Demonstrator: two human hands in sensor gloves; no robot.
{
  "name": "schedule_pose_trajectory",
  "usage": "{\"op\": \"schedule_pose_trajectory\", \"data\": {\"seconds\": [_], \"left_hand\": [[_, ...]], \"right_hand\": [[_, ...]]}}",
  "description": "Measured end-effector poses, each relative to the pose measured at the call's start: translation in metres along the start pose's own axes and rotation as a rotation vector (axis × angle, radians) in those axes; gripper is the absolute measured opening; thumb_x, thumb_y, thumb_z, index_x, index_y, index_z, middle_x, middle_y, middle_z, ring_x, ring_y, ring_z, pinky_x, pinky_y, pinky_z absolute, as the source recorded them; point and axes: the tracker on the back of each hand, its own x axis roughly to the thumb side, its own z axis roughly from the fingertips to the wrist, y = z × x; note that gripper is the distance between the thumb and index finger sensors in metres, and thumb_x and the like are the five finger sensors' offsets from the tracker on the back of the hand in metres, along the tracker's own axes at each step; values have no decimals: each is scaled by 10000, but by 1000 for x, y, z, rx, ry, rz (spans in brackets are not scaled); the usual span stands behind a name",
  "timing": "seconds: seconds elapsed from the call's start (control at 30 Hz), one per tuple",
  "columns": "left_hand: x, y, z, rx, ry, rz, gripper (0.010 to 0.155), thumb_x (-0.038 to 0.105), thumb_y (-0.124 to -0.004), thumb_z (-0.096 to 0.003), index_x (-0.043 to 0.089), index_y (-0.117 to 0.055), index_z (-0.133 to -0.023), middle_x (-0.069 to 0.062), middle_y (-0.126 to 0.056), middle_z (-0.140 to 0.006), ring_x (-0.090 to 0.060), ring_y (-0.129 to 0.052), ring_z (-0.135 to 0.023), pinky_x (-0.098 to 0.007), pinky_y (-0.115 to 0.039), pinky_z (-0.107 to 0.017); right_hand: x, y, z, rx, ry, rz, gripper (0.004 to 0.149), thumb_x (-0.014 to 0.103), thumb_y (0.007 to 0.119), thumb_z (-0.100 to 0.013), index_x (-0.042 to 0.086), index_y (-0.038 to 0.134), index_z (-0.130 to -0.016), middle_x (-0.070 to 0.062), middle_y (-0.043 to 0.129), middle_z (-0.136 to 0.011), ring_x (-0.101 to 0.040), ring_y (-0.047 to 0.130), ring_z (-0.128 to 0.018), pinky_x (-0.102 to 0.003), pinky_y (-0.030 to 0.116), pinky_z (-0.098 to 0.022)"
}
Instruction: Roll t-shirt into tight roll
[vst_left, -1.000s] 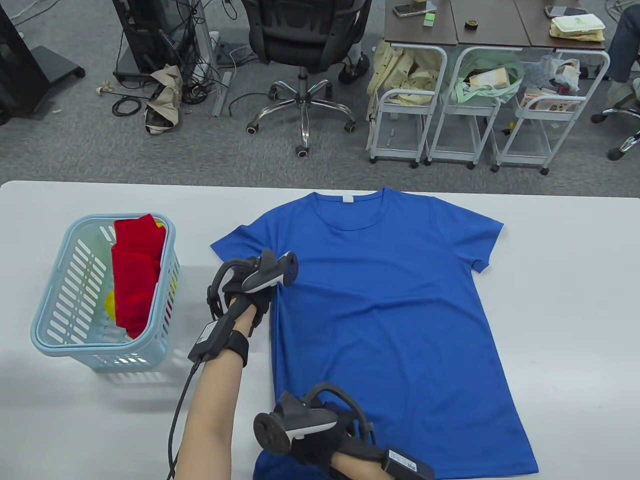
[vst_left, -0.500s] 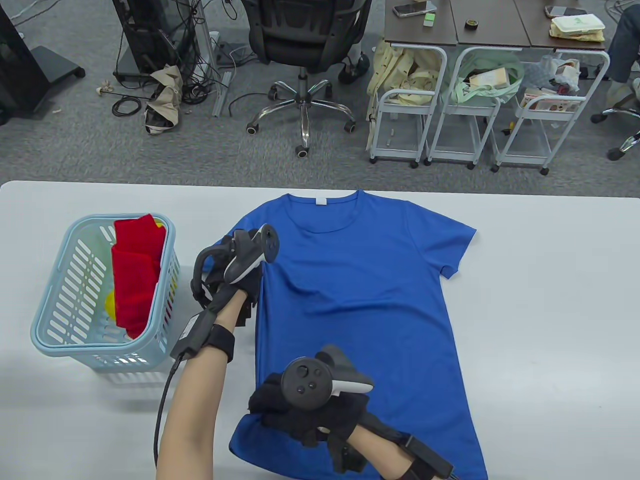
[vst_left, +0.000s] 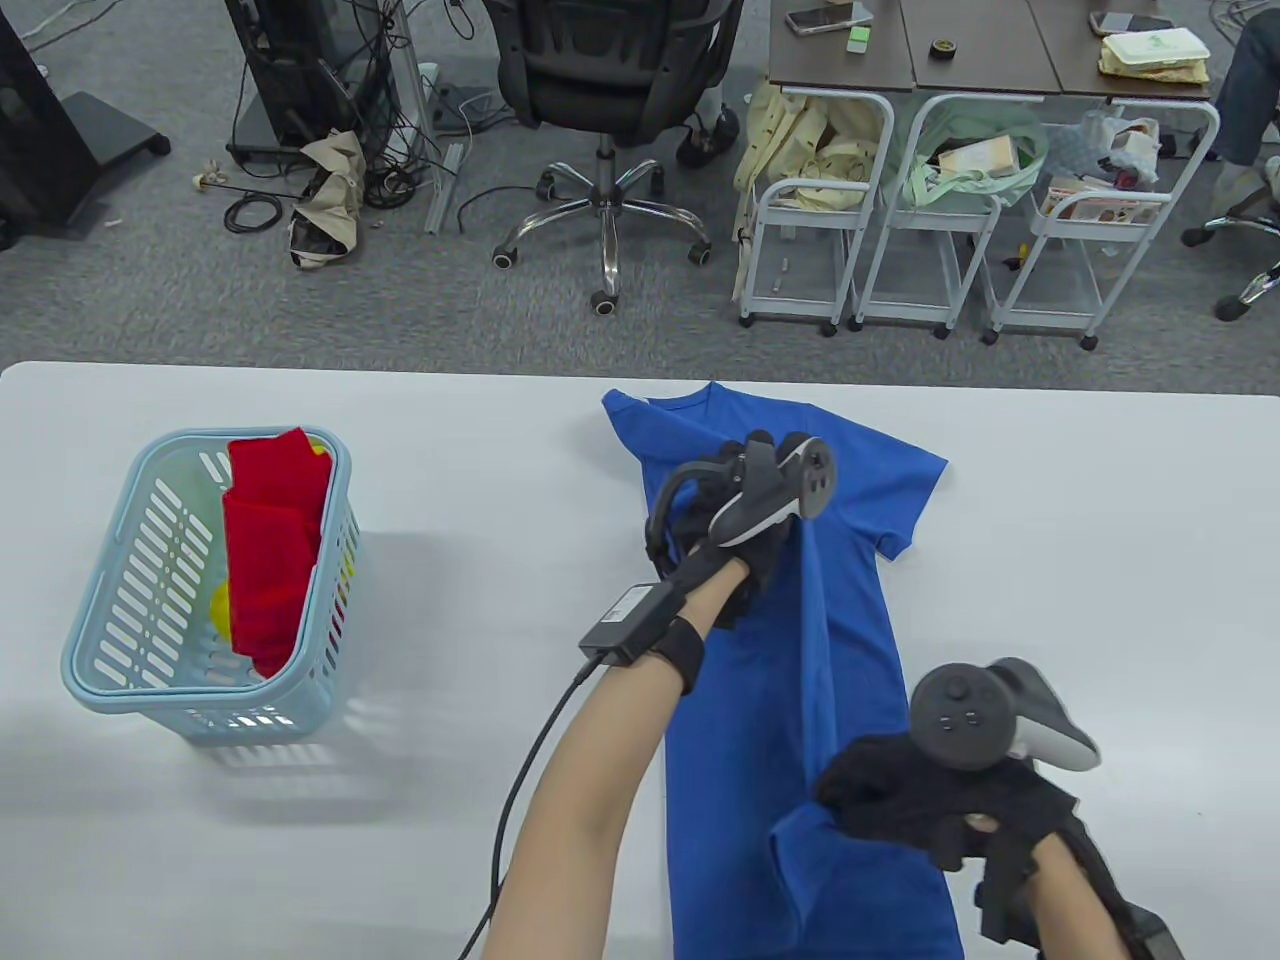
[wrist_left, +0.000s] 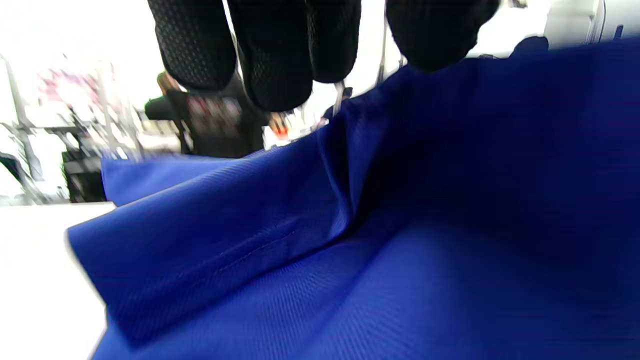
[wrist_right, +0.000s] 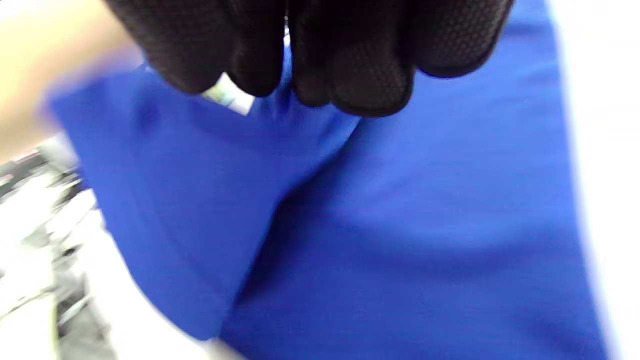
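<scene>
The blue t-shirt (vst_left: 850, 620) lies lengthwise on the white tabletop (vst_left: 1100, 560), one side lifted over. The left hand (vst_left: 735, 530) pinches its upper edge and the right hand (vst_left: 925, 800) its lower edge. It looks thin, limp and light (likely slippery), so hold it by the edges and keep it taut.

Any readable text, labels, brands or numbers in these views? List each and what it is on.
None can be read.
Label on the left wrist unit: print too small.
White tag on the blue t-shirt: blurred.
Boxes on the carts: printing too small.
</scene>
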Motion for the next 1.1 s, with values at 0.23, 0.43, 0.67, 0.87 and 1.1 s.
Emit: {"op": "schedule_pose_trajectory", "data": {"seconds": [0.23, 0.43, 0.67, 0.87, 1.1], "left_hand": [[-15, -38, 44, -101, -52, -88, 769, 544, -554, -546, 246, -207, -1163, -146, -377, -1254, -396, -612, -1107, -577, -613, -763], [-39, -87, 126, -343, -188, -18, 796, 649, -454, -518, 243, -320, -1189, -162, -344, -1270, -431, -482, -1145, -619, -528, -783], [-77, -138, 191, -532, -261, -146, 857, 713, -260, -456, 265, 122, -1080, -162, 148, -1150, -453, 17, -1086, -658, -188, -774], [-107, -118, 230, -529, -285, -151, 844, 706, -501, -490, 352, -113, -1151, -101, -59, -1242, -405, -181, -1162, -638, -335, -809], [-119, -108, 234, -337, -230, 66, 782, 659, -507, -513, 288, -352, -1183, -117, -348, -1275, -401, -440, -1162, -649, -406, -801]], "right_hand": [[-56, -7, 5, -108, 226, -125, 570, 442, 713, -572, 155, 655, -1062, -192, 659, -1072, -368, 811, -851, -561, 654, -628], [-34, 14, -51, 21, 201, -65, 618, 442, 714, -571, 149, 576, -1098, -208, 529, -1138, -443, 658, -980, -596, 578, -669], [4, 37, -98, 75, 225, 91, 702, 412, 682, -593, 174, 352, -1165, -197, 256, -1200, -512, 301, -1095, -614, 435, -726], [39, 81, -122, 185, 144, 267, 779, 450, 667, -595, 230, 177, -1159, -144, 58, -1178, -462, 61, -1086, -605, 318, -756], [63, 113, -117, 245, 100, 475, 802, 495, 686, -564, 260, 195, -1153, -133, 88, -1185, -452, 109, -1103, -619, 332, -751]]}}
